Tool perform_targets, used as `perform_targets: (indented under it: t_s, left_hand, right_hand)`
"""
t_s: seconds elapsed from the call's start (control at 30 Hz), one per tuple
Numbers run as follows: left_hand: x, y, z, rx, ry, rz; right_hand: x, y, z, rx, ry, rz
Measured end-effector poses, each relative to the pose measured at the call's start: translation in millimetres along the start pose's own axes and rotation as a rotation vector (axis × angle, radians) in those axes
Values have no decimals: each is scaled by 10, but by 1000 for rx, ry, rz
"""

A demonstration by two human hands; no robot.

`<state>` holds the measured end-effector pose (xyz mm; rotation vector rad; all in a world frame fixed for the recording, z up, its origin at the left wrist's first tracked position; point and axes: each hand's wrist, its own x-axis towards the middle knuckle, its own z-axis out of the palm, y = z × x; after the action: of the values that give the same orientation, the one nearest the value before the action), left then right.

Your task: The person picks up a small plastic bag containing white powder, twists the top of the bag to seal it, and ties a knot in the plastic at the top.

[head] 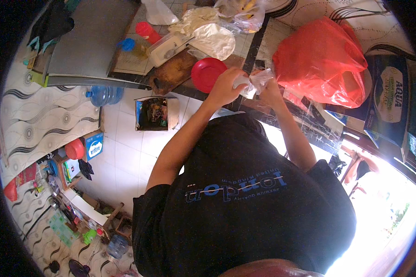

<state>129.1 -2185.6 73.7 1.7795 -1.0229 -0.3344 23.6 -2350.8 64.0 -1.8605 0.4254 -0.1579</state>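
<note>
A small transparent plastic bag (260,79) with something white in its lower part is pinched between my two hands, at the counter's edge. My left hand (227,86) grips its left side, and my right hand (271,90) has the gathered right side. What the bag holds is too small to tell. Just left of my left hand sits a red plastic plate (208,74). Beside that, a worn wooden cutting board (173,71) lies on the tiled counter. A rectangular plastic container (168,48) with pale contents and a utensil across it stands behind the board.
A large red plastic bag (320,64) bulges right of my right hand, beside Aqua cartons (384,93). Behind the plate lie a pale round sheet (213,41), a red cup (147,31) and a blue-capped bottle (133,46). An open cardboard box (152,112) stands on the floor.
</note>
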Motion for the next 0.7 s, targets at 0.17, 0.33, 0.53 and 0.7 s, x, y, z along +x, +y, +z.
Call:
perform_targets:
  t_s: [0.17,0.33,0.53,0.7]
  left_hand:
    - [-4,-338,296,67,-98,-59]
    - [-17,-340,381,164,-25,-6]
    - [-31,-363,408,154,7,-17]
    - [-39,-396,413,137,-23,-44]
  right_hand:
    - [-55,386,-7,-403,-116,-156]
    - [-52,510,29,-99,-82,27]
    - [-11,440,35,-39,-71,135]
    - [-10,431,50,-156,-2,8]
